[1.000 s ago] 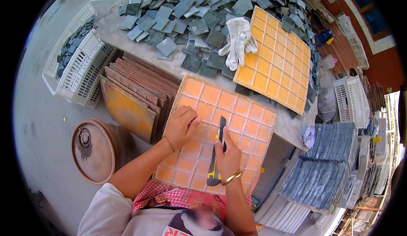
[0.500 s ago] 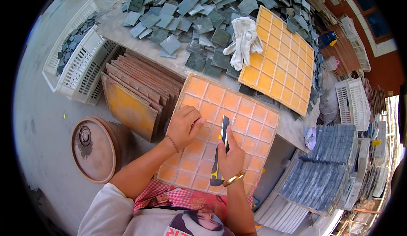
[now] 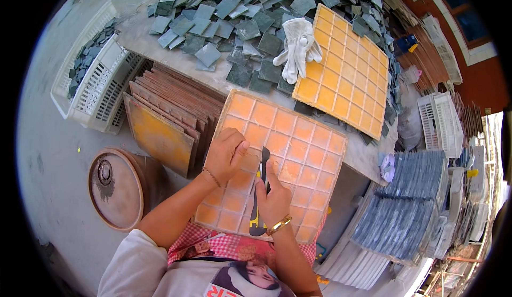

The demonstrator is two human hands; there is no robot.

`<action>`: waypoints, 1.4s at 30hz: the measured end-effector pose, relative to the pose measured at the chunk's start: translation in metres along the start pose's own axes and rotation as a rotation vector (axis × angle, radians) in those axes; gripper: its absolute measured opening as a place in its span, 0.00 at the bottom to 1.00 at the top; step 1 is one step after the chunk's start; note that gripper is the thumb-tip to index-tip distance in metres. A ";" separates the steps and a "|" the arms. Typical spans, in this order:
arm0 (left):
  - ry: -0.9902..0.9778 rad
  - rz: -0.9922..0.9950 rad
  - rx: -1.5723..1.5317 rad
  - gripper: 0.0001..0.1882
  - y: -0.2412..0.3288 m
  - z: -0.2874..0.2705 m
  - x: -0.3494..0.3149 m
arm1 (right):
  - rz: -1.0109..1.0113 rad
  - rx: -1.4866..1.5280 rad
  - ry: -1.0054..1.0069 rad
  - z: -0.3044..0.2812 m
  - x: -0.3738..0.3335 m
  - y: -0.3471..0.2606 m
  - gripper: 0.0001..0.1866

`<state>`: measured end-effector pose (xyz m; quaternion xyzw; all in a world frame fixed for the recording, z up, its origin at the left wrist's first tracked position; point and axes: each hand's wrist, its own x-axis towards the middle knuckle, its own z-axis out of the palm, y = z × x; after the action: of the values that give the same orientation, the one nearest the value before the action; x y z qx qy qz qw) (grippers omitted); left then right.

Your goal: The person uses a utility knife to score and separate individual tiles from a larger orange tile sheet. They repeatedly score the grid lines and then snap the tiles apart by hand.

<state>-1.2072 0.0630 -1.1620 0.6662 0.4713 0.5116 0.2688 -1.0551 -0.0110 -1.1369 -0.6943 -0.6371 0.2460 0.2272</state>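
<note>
An orange grid tray (image 3: 303, 150) with raised square dividers leans against the table edge in front of me. My right hand (image 3: 273, 198) is wrapped round a black-and-yellow utility knife (image 3: 257, 211), holding it over the tray's lower middle. The knife's dark tip points away from me. On the tray's left part lies my left hand (image 3: 225, 155), its fingers curled closed; whatever they may hold is hidden. A second, yellower grid tray (image 3: 349, 78) rests on the table beyond, with white gloves (image 3: 300, 49) draped by its left edge.
Loose dark green stone tiles (image 3: 250, 30) cover the far table. To the left are a white plastic crate (image 3: 106, 86) of tile pieces, a stack of trays (image 3: 160, 129) and a brown drum (image 3: 120, 190). Stacked grey tile sheets (image 3: 397, 225) stand at the right.
My right hand has brought the knife leftward across the tray, closer to my left hand. My left hand stays curled on the tray. The whole view has shifted slightly.
</note>
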 end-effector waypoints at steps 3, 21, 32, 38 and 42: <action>0.008 -0.040 -0.039 0.11 0.004 -0.001 -0.003 | 0.005 0.048 0.036 -0.007 -0.002 0.006 0.26; -0.053 -0.001 0.023 0.08 0.003 -0.003 -0.009 | 0.016 0.070 0.078 -0.002 -0.011 0.005 0.26; -0.356 0.356 0.340 0.07 0.034 0.051 0.009 | 0.043 0.244 0.190 -0.055 -0.020 0.027 0.26; -0.459 0.470 0.538 0.06 0.034 0.063 0.017 | 0.010 0.259 0.213 -0.069 -0.019 0.045 0.27; -0.579 0.518 0.638 0.07 0.035 0.068 0.025 | 0.019 0.217 0.185 -0.086 -0.021 0.045 0.27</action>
<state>-1.1307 0.0796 -1.1446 0.9250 0.3295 0.1859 0.0357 -0.9677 -0.0354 -1.0978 -0.6914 -0.5764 0.2507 0.3563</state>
